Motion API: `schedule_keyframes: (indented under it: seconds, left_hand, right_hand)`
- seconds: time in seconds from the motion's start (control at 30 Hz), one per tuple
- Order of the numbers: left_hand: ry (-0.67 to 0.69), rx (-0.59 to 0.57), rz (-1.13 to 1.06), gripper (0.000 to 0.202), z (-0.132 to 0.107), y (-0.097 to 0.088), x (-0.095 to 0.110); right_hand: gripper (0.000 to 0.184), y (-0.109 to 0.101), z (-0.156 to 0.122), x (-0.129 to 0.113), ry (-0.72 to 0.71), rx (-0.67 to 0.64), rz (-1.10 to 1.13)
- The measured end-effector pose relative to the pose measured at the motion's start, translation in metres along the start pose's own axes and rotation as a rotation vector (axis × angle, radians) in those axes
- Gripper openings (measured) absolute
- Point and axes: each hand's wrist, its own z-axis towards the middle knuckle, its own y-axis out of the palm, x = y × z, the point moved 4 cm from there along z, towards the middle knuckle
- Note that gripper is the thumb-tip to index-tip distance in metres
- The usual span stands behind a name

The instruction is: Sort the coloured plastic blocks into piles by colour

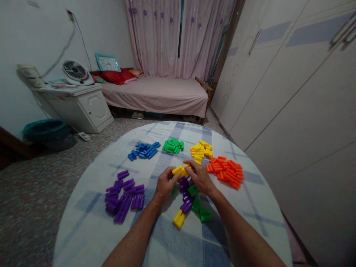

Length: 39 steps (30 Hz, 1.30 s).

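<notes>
Gripping yellow piece (180,170), 2 hands.

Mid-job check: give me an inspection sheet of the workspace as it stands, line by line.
Surface: round table under a white cloth with blue checks.
Job's things: yellow pieces held above a mixed pile of purple, green and yellow pieces.
Clutter: single-colour heaps on the cloth: blue heap, green heap, yellow heap, orange heap, purple heap.
Grippers: left hand and right hand both pinch the yellow pieces.
Cables: wall cord; power strip on the floor.
Surroundings: bed, fan on a white cabinet, wardrobe, teal basin.
</notes>
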Motion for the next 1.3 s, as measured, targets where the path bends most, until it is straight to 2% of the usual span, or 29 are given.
schedule_keyframes:
  seconds: [0.07,0.17,0.23,0.3,0.37,0.43,0.53,0.67,0.83,0.9,0.97,1.03,1.13,1.2,1.3]
  left_hand:
    - [-0.045,0.055,-0.073,0.034,0.003,-0.009,0.0]
    - [-0.062,0.178,-0.111,0.04,0.008,-0.025,0.003]
    - [-0.077,0.189,-0.109,0.04,0.01,-0.028,0.003]
    - [-0.1,0.179,-0.097,0.041,0.011,-0.026,-0.001]
    - [-0.101,0.189,-0.084,0.04,0.012,-0.024,-0.006]
    - [-0.088,0.193,-0.069,0.039,0.014,-0.021,-0.013]
    - [-0.069,0.168,-0.035,0.037,0.015,-0.02,-0.02]
    - [-0.048,0.143,0.026,0.036,0.015,-0.02,-0.023]
    - [-0.032,0.139,0.023,0.035,0.016,-0.02,-0.024]
    - [-0.008,0.156,0.011,0.035,0.017,-0.021,-0.025]
    - [0.028,0.16,0.011,0.035,0.017,-0.022,-0.024]
    - [0.041,0.143,0.024,0.037,0.018,-0.022,-0.024]
    - [0.017,0.141,0.063,0.046,0.017,-0.023,-0.021]
    - [0.01,0.15,0.067,0.052,0.017,-0.024,-0.018]
    - [-0.002,0.133,0.001,0.055,0.016,-0.022,-0.015]
  right_hand:
    - [0.031,-0.013,0.008,0.009,0.049,0.092,0.018]
    - [0.039,-0.049,0.02,0.035,0.163,0.334,0.109]
    - [0.047,-0.072,0.029,0.051,0.186,0.431,0.175]
    - [0.045,-0.087,0.039,0.064,0.207,0.464,0.101]
    - [0.037,-0.091,0.051,0.073,0.234,0.421,-0.067]
    - [0.032,-0.087,0.064,0.081,0.257,0.329,-0.236]
    - [0.03,-0.077,0.082,0.091,0.269,0.245,-0.358]
    - [0.028,-0.069,0.095,0.101,0.262,0.241,-0.406]
    - [0.034,-0.068,0.095,0.1,0.235,0.302,-0.472]
    - [0.034,-0.064,0.09,0.089,0.173,0.348,-0.472]
    - [0.032,-0.053,0.082,0.072,0.05,0.356,-0.397]
    - [0.03,-0.034,0.071,0.051,-0.076,0.271,-0.249]
    - [0.031,0.001,0.05,0.023,-0.161,0.03,-0.069]
    - [0.034,0.02,0.036,0.009,-0.231,-0.062,-0.062]
    - [0.042,0.037,0.023,0.0,-0.306,-0.118,-0.111]
